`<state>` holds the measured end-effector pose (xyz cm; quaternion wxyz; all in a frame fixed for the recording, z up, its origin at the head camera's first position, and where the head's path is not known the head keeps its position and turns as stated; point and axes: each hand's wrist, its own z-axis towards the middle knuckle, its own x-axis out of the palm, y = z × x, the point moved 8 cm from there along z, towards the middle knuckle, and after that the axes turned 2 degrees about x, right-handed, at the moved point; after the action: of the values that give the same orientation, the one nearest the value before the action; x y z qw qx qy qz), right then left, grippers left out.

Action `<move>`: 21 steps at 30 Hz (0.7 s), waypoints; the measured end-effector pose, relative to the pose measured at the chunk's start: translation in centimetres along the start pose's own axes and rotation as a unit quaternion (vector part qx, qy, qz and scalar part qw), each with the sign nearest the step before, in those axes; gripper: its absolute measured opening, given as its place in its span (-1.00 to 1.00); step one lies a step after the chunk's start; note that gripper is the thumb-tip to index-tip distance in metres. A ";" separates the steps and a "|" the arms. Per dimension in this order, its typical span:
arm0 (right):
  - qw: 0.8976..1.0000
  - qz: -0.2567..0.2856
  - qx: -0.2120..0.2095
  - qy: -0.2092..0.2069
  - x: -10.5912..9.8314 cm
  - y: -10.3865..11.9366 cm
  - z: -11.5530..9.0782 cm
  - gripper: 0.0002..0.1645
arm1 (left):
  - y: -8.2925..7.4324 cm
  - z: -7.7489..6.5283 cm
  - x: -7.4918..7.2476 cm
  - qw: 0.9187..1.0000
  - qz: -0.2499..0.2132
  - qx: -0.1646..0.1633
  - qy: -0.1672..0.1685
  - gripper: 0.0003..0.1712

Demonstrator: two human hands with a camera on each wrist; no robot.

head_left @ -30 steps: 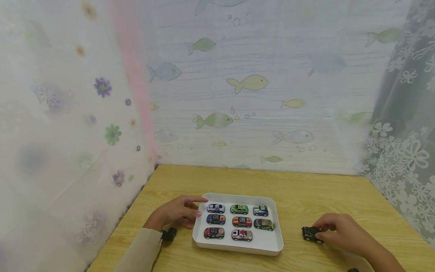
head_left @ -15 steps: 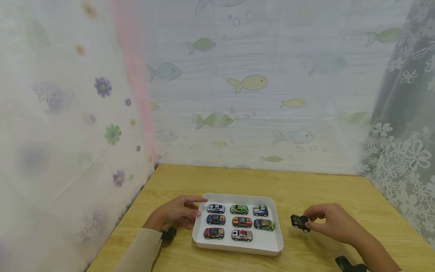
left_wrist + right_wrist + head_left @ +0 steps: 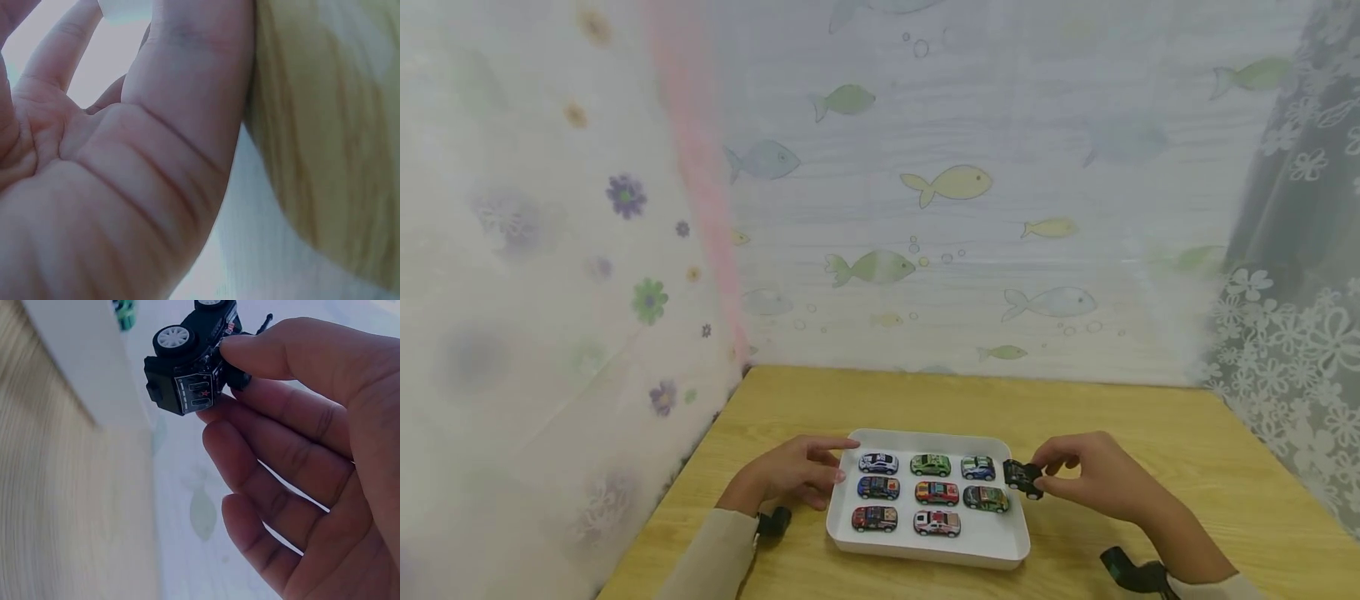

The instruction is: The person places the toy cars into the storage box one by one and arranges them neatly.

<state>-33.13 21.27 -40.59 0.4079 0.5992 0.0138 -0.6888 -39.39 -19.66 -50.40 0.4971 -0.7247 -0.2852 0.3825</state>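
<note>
Between its thumb and fingers my right hand [image 3: 1093, 475] pinches a black toy car [image 3: 1022, 479], held at the right rim of a white tray [image 3: 917, 552]. In the right wrist view, the black toy car shows white-spoked wheels [image 3: 173, 337] and a small red star, and the other fingers are spread below it. My left hand [image 3: 793, 471] rests at the tray's left side, index finger reaching over the rim. Its palm [image 3: 119, 169] fills much of the left wrist view; the fingertips are out of sight there. Several colourful toy cars stand in rows inside the tray, including a green car [image 3: 930, 465].
The tray stands on a wood-grain table [image 3: 1075, 408]. A fish-patterned curtain [image 3: 955, 275] hangs behind it, with a flowered curtain [image 3: 550, 333] on the left. Dark wrist devices show below the left hand and right forearm.
My right hand has lifted the black toy car off the table and carried it left to the tray's right rim. The left hand has stayed in place.
</note>
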 end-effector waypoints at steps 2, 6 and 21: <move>1.000 0.005 -0.003 -0.001 0.4 0.3 0.5 -0.85 | -0.2 -0.1 -0.1 1.000 0.006 0.001 -0.001 -0.32; 1.000 0.024 -0.006 0.006 1.3 1.1 1.4 -0.86 | -0.4 -0.2 -0.2 1.000 0.009 0.004 -0.004 -0.26; 0.991 0.083 -0.001 0.102 5.4 1.7 2.0 -0.85 | -0.1 -0.1 -0.2 1.000 -0.006 -0.004 -0.007 -0.02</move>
<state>-33.51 16.21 -43.76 0.4607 0.6647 0.0067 -0.5881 -39.46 -19.84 -50.23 0.4948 -0.7221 -0.2944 0.3835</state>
